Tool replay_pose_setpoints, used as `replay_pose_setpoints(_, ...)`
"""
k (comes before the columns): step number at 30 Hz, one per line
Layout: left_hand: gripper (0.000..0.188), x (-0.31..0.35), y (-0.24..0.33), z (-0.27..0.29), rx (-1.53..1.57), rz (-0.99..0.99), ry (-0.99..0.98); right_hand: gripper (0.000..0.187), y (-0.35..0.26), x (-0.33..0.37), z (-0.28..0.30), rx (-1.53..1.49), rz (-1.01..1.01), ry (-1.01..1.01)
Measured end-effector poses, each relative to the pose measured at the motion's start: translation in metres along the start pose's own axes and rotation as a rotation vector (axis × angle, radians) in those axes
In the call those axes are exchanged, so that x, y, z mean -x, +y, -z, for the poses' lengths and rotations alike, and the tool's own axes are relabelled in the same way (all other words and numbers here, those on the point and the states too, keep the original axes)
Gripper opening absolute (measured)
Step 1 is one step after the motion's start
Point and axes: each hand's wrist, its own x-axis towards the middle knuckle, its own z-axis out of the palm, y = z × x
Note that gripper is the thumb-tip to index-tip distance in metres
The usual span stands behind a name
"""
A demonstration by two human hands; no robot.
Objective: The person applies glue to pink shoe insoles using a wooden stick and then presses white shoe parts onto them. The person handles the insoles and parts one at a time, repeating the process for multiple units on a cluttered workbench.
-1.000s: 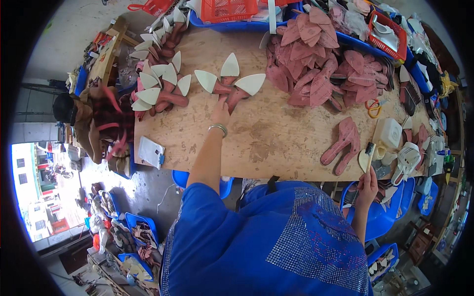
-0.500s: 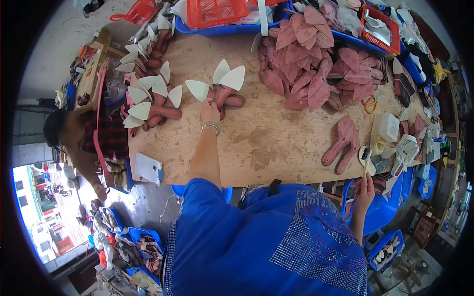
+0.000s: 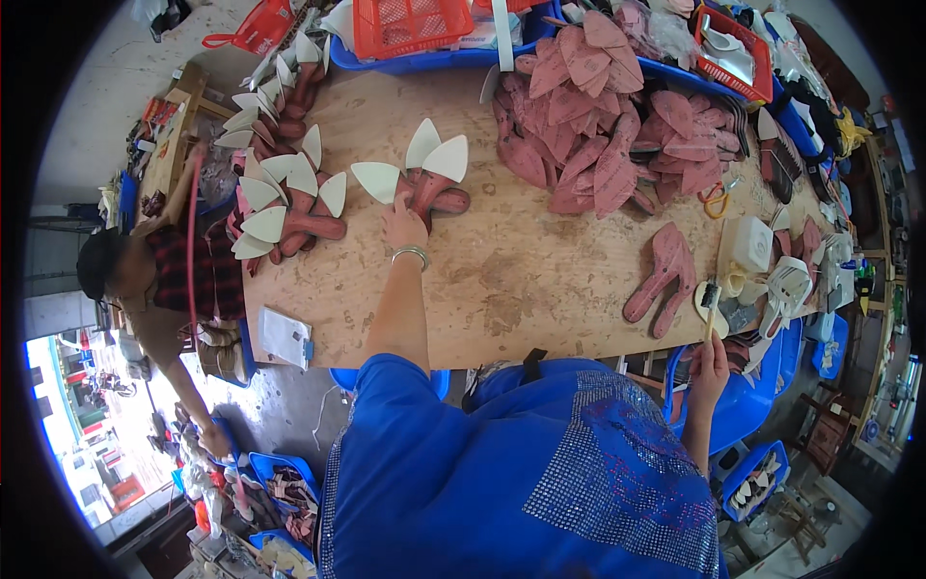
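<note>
My left hand (image 3: 403, 228) reaches over the table with its fingers apart, at the near side of a small group of red insoles (image 3: 442, 193) with white pointed toe pieces (image 3: 378, 179). Its fingertips are at the lower end of the leftmost white piece. On the right, my right hand (image 3: 710, 369) grips the pale handle of a small brush (image 3: 712, 307) with dark bristles. The bristles are over a whitish oval piece at the table's edge. Just left of the brush lie red insoles (image 3: 664, 280) in a V shape.
Overlapping insoles with white tips (image 3: 307, 224) line the left side. A large heap of red insoles (image 3: 579, 116) covers the far right. Orange-handled scissors (image 3: 715, 201), a white plastic container (image 3: 745, 246) and a clipboard (image 3: 285, 337) lie on the table. A co-worker (image 3: 159, 280) bends at the left.
My left hand has gone from pinching at the white piece to spread fingers, shifting slightly nearer. The co-worker's arm has reached lower. My right hand still holds the brush.
</note>
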Motion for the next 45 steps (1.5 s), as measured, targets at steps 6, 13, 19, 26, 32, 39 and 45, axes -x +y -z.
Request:
replay_pose_setpoints(6,0.042,0.02,0.003,0.002,0.046,-0.05,0.196,0.035,-0.001,0.002,0.004,-0.013,-0.022,-0.009)
replay_pose_setpoints(13,0.046,0.085,0.047,0.007,0.022,-0.144,0.201,0.034,0.025,-0.004,0.032,-0.029,-0.052,0.026)
replay_pose_setpoints(19,0.039,0.211,0.079,-0.061,0.017,-0.916,-0.177,0.034,0.031,-0.027,0.062,-0.154,-0.089,0.071)
replay_pose_setpoints(26,0.061,0.336,0.233,-0.098,0.185,-0.739,-0.599,0.032,0.052,-0.03,0.107,-0.178,-0.108,0.075)
replay_pose_setpoints(32,0.075,0.36,0.292,-0.144,-0.063,-0.501,-0.567,0.032,0.067,-0.033,0.161,-0.147,-0.152,0.1)
replay_pose_setpoints(39,0.066,0.327,0.272,-0.159,0.353,-0.249,-0.829,0.035,0.072,-0.078,0.184,-0.096,-0.128,0.03)
replay_pose_setpoints(45,0.064,0.349,0.274,-0.125,0.222,-0.412,-0.467,0.034,0.057,-0.126,0.141,0.082,0.045,-0.172)
